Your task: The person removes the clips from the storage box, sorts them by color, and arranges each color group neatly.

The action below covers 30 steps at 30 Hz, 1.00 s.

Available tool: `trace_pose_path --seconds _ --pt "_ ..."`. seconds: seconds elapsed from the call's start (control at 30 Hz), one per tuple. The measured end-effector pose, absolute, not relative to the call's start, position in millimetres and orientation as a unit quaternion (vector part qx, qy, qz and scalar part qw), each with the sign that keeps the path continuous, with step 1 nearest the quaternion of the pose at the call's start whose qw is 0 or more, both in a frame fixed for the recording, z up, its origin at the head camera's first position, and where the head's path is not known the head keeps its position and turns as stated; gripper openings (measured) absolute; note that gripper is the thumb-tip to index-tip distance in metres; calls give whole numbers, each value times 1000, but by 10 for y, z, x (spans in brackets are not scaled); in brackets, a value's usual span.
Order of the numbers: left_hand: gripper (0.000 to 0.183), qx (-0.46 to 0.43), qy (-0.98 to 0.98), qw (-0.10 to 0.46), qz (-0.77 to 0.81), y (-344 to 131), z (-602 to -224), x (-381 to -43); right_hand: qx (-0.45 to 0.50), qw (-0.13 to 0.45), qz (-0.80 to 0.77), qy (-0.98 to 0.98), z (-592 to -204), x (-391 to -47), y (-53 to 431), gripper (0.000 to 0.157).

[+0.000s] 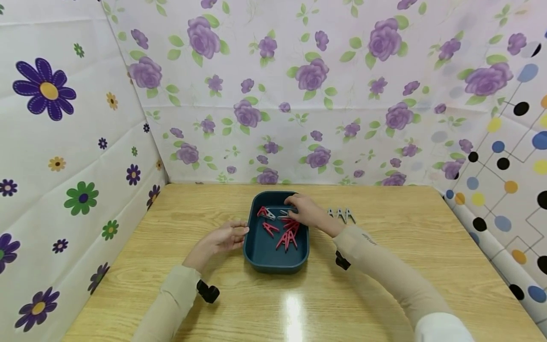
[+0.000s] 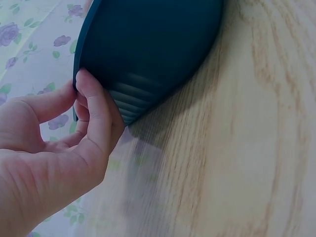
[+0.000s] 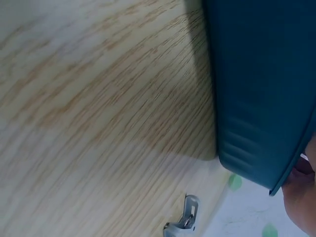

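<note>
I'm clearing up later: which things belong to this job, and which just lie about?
Belonging, it seems:
blue rectangular tray with rounded corners
red V-shaped clips inside it
grey V-shaped clips with them
three more grey clips right of the tray

Surroundings only:
wood-grain table
white sheet with purple roses

1. The right hand [image 1: 305,212] hides part of the tray [image 1: 277,270] near its far right corner; whether its fingertips touch the grey clip [image 1: 284,215] there cannot be told.
2. Red clips [image 1: 287,239] overlap, partly covering one another; their number is unclear.
3. The lettering [image 1: 369,238] on the right sleeve [image 1: 384,266] is too small to read.
4. The tabletop's [image 1: 256,304] near edge is cut off in the head view.
5. Both wrist views crop the tray; the right one also crops that hand.
</note>
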State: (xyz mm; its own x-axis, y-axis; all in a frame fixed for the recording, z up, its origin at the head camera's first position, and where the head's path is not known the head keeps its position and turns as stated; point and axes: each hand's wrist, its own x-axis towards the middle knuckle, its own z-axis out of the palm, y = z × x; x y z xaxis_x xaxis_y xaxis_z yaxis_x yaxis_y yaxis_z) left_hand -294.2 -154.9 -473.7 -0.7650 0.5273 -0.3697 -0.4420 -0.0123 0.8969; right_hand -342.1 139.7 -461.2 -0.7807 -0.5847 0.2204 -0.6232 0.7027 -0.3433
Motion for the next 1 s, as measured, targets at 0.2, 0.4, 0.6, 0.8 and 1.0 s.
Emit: trace_pose_path --seconds 0.2,0.4,0.6,0.8,1.0 --pt "8 28 614 341 712 -1547 -4732 -2941 330 3 151 -932 -4612 -3451 1293 35" --pt "11 25 622 334 707 -1524 -4754 -2936 302 -44 66 -950 -4605 -3461 1189 42" --pt "12 23 622 336 707 -1529 -4757 -2924 291 -55 27 -955 -4610 -3463 1118 43" --pt "14 23 614 342 711 -1538 -4729 -2919 290 -61 -20 -955 -4597 -3474 1081 42" --pt "12 20 617 339 710 -1549 -4713 -2929 288 -54 -42 -955 -4597 -3499 1048 39"
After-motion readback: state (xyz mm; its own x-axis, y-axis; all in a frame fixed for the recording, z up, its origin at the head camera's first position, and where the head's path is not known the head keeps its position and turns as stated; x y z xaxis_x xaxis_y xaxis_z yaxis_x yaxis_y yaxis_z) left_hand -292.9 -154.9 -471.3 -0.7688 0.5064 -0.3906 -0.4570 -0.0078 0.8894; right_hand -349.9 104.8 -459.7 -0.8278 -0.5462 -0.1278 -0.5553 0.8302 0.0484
